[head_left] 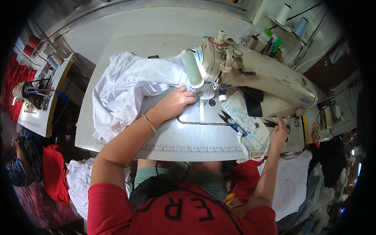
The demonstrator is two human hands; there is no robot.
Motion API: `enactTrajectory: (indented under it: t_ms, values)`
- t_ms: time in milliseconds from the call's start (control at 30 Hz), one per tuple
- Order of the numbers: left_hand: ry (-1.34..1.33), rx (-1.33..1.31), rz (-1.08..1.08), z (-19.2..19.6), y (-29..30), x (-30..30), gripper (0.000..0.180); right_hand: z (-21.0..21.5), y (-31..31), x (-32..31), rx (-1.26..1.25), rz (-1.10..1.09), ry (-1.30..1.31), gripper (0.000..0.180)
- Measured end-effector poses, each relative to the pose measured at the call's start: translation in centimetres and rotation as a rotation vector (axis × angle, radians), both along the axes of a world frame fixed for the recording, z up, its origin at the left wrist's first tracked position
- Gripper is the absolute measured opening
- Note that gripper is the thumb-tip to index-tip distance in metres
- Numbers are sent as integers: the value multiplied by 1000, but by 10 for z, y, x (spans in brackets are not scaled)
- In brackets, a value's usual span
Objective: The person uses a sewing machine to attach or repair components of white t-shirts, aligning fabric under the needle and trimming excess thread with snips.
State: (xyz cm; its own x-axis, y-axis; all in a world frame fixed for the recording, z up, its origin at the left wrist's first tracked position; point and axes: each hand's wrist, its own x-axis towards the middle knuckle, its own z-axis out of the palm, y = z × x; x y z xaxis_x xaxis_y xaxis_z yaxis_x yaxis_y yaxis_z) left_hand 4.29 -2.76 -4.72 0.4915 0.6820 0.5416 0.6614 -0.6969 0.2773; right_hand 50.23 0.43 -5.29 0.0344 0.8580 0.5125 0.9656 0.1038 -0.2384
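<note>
My left hand is closed in a pinch on the edge of a white garment, close to the presser foot of the sewing machine. The cloth spreads in loose folds over the left of the table, and its edge runs under the machine head. Over at the right, my right hand is closed around the handle of black scissors, its index finger stretched along the machine base. The blades point left; the handle is partly hidden by the fingers. Blue-handled scissors lie right of the needle plate.
A handwritten card and a black phone rest beside the machine bed. A white fabric strip hangs over the table's front edge. Thread cones stand at the back right. Another sewing machine is at the left.
</note>
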Motion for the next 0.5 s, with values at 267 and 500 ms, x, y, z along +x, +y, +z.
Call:
enactTrajectory:
  t_ms: [267,500]
  values:
    - [19,34,-21,-1,-1,0,21,7,-2,-13,244,23,-127,50]
    - [-17,7,14,0,2,0,22,5,-1,-11,250,62,-103,52]
